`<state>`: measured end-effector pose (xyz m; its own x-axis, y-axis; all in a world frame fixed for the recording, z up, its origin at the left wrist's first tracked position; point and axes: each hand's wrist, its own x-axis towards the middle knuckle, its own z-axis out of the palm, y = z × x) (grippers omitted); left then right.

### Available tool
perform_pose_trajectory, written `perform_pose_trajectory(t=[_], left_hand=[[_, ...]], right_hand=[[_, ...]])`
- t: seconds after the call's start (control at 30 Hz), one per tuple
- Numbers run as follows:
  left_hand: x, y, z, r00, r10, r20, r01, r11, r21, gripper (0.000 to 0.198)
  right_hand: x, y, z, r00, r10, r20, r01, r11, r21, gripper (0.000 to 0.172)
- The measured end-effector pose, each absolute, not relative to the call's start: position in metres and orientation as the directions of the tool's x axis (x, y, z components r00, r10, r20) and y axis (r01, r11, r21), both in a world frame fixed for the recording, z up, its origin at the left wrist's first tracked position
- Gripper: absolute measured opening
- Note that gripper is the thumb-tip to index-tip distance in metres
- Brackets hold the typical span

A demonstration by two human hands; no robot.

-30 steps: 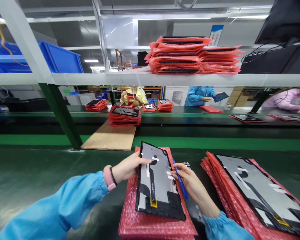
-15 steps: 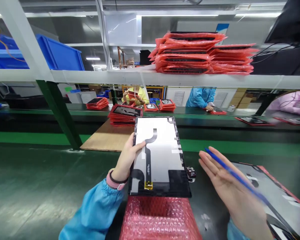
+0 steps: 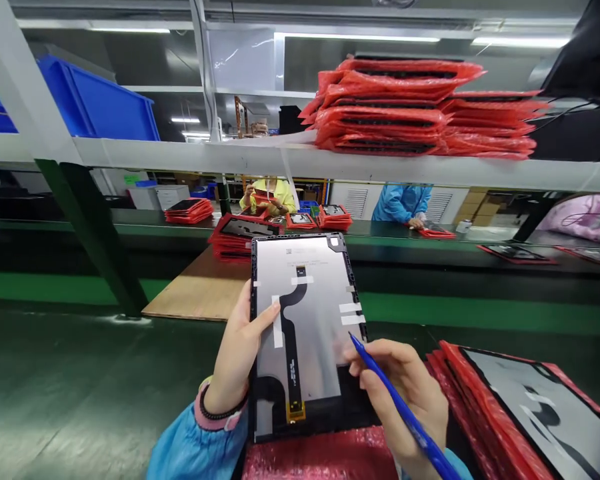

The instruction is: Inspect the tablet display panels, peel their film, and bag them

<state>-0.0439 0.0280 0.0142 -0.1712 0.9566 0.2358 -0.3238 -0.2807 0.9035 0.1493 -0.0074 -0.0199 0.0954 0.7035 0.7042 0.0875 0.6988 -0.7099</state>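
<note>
My left hand (image 3: 236, 350) holds the left edge of a tablet display panel (image 3: 317, 327), thumb pressed on its silver back beside a strip of white tape. The panel is tilted up, its back facing me, with a black flex cable (image 3: 291, 357) running down it to a gold-coloured end. A slim blue pen-shaped tool (image 3: 399, 401) with a pointed tip is in my right hand (image 3: 405, 393), its tip over the panel's right side. The right fingertips are close to the panel's lower right; contact is unclear. Below the panel lies red bubble wrap (image 3: 320, 459).
To the right is a stack of panels in red wrap (image 3: 520, 407). Another wrapped stack (image 3: 237, 237) stands beyond a wooden board (image 3: 195, 283). More red packs (image 3: 385, 110) fill the overhead shelf, near a blue bin (image 3: 95, 100). Several people work across the bench.
My right hand has come left from the side to the panel, its fingers curling around the blue tool. The panel has shifted slightly left and nearer, and the right-hand stack shows more.
</note>
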Motion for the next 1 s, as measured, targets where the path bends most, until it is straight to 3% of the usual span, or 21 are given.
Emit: perform_pose_trajectory(t=[0.1, 0.2, 0.43, 0.6, 0.83, 1.0], left_hand=[[-0.038, 0.029, 0.012, -0.169, 0.959, 0.226, -0.362, -0.273, 0.891, 0.048], [-0.035, 0.031, 0.008, -0.158, 0.968, 0.195, -0.382, -0.242, 0.892, 0.047], [-0.034, 0.029, 0.007, -0.131, 0.98, 0.153, -0.4, -0.193, 0.896, 0.05], [-0.034, 0.016, 0.009, -0.182, 0.975, 0.127, -0.395, -0.191, 0.899, 0.058], [-0.033, 0.007, 0.012, -0.205, 0.967, 0.152, -0.374, -0.221, 0.901, 0.06], [-0.03, 0.005, 0.011, -0.212, 0.966, 0.151, -0.39, -0.225, 0.893, 0.059]], right_hand=[[0.154, -0.003, -0.023, 0.07, 0.604, 0.794, 0.249, 0.76, -0.601, 0.019], [0.162, -0.002, -0.025, 0.049, 0.542, 0.839, 0.282, 0.798, -0.532, 0.017], [0.156, -0.02, -0.023, 0.189, 0.552, 0.812, 0.291, 0.758, -0.583, 0.033], [0.157, -0.022, -0.027, 0.258, 0.528, 0.809, 0.33, 0.739, -0.587, 0.035], [0.156, -0.021, -0.023, 0.087, 0.495, 0.865, 0.357, 0.795, -0.491, 0.037], [0.158, -0.024, -0.022, 0.075, 0.489, 0.869, 0.405, 0.782, -0.475, 0.038]])
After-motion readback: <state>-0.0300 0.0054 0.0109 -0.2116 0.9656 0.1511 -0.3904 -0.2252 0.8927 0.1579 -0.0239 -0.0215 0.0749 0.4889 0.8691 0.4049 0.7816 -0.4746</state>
